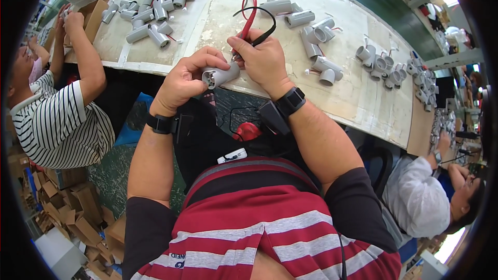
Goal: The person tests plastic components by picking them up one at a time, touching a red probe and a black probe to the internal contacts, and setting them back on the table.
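Both forearms reach forward, left hand and right hand close together, fingers curled in grips.

I see a red shirt with grey-white stripes along the bottom of the frame, over dark sleeves that end above the elbows. Each wrist carries a black band: the left band has a small black box clipped beside it, the right band has a larger black block fixed alongside.
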A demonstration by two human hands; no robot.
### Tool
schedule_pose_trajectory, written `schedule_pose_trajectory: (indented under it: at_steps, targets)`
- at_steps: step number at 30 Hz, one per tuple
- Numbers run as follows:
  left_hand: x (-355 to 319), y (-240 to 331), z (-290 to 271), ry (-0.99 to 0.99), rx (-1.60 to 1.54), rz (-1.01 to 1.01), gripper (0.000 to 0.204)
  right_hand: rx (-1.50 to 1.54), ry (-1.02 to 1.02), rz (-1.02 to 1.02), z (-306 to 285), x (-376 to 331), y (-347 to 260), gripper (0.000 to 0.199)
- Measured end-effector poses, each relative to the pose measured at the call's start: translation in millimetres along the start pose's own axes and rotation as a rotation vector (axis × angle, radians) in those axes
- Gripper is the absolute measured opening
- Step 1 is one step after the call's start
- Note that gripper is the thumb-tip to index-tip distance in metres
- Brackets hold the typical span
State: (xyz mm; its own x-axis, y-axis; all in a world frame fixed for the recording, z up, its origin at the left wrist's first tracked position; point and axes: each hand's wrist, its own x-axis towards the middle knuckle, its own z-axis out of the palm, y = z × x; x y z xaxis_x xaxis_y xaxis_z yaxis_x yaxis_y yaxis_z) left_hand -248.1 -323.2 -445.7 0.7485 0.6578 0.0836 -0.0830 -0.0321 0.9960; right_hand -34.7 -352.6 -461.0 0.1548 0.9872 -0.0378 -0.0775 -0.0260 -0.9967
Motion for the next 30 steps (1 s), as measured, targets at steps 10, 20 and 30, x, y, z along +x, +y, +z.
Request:
schedule_pose_trajectory:
  at_steps: [10,20,30]
  targets:
    - [-1.4,-3.8,-1.1,-0.009,-0.014,-0.014,0.053,-0.031,-0.007,0.011,-1.2,3.8,3.5,0.022]
    - [3.6,-1.8,-12.7,-0.049,0.015,-0.093,0.043,-0.081,-0.053,-0.001,-0.5,15.7,1.0,0.022]
    - [12.7,9.2,-33.3,-0.096,0.135,-0.074,0.040,-0.146,-0.072,-0.058,0.6,23.0,3.4,0.020]
